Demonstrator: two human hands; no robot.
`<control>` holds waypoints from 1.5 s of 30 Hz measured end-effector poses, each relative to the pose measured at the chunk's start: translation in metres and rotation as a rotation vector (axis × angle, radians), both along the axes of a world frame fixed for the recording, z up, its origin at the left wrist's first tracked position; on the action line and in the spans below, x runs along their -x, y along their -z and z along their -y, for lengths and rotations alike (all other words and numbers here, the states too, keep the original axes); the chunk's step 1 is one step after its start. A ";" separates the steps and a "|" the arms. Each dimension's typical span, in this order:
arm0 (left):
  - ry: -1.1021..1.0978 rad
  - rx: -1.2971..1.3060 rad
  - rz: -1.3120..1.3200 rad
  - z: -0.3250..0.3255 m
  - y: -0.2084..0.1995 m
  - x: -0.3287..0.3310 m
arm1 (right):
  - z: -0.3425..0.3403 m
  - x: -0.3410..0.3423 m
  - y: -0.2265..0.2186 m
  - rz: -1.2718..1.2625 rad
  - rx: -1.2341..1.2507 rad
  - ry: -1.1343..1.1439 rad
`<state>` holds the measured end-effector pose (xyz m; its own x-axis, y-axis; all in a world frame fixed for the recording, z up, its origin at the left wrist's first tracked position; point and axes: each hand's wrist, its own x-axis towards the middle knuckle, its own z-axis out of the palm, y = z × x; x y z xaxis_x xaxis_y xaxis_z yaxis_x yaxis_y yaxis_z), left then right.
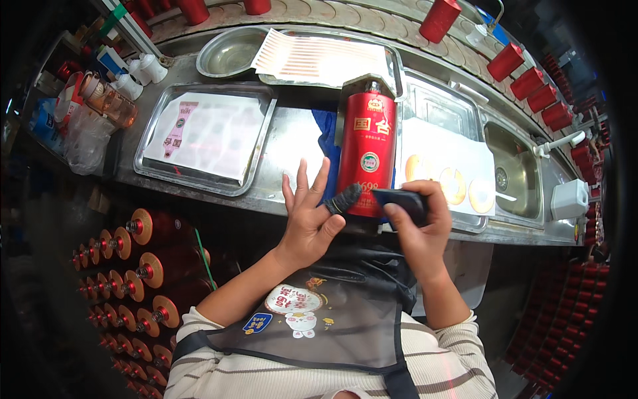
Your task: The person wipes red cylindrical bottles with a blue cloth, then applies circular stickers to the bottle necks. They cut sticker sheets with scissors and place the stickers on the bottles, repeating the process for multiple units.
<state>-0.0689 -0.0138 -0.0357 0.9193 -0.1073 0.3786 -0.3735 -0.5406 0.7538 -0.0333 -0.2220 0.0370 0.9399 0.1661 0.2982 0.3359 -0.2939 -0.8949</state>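
Holding a dark, smooth, oblong tool [405, 205], clamped between the thumb and fingers of the right hand [428, 229], just at the lower right edge of a red bottle [369, 146]. Having the left hand [306, 229] with thumb and fingers spread apart, and wearing a dark, wrinkled finger cover [345, 198] on its index finger. Pointing with this covered tip over the lower front of the bottle; cannot tell if touching or only very near.

Lying face up at the middle of the steel counter [284, 156], neck away from the body, with a blue cloth [324, 126] showing beside it. Shining like metal, and bearing large gold characters in the upper part, a small round emblem of green and white below them, then gold numerals, partly covered by the finger.

To the left, seeing a shallow steel tray [258, 156] with rounded corners, carrying a white sheet [222, 133] with a pink printed label strip [178, 130]. Farther away, seeing a round steel bowl [218, 58] and a sheet with pinkish stripes [319, 58]. To the right, seeing golden round labels [456, 186] on white backing, then a steel sink [522, 169]. Wearing a dark, semi-transparent apron [362, 326], printed with coloured characters and a white cartoon animal.
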 end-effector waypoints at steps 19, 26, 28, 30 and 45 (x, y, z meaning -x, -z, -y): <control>-0.474 0.408 0.079 -0.083 -0.041 -0.165 | -0.001 -0.112 -0.009 0.144 -0.009 0.180; -0.628 -0.102 -0.016 -0.184 -0.029 -0.319 | 0.040 -0.105 0.022 -0.093 -0.125 0.223; -0.577 -0.103 -0.103 -0.196 -0.016 -0.352 | 0.050 -0.096 0.025 -0.123 -0.199 0.182; -0.531 -0.106 -0.204 -0.202 -0.013 -0.375 | 0.050 -0.089 0.019 -0.188 -0.263 0.195; -0.338 -0.657 0.053 -0.162 -0.042 -0.384 | 0.053 -0.094 0.032 -0.252 -0.243 0.237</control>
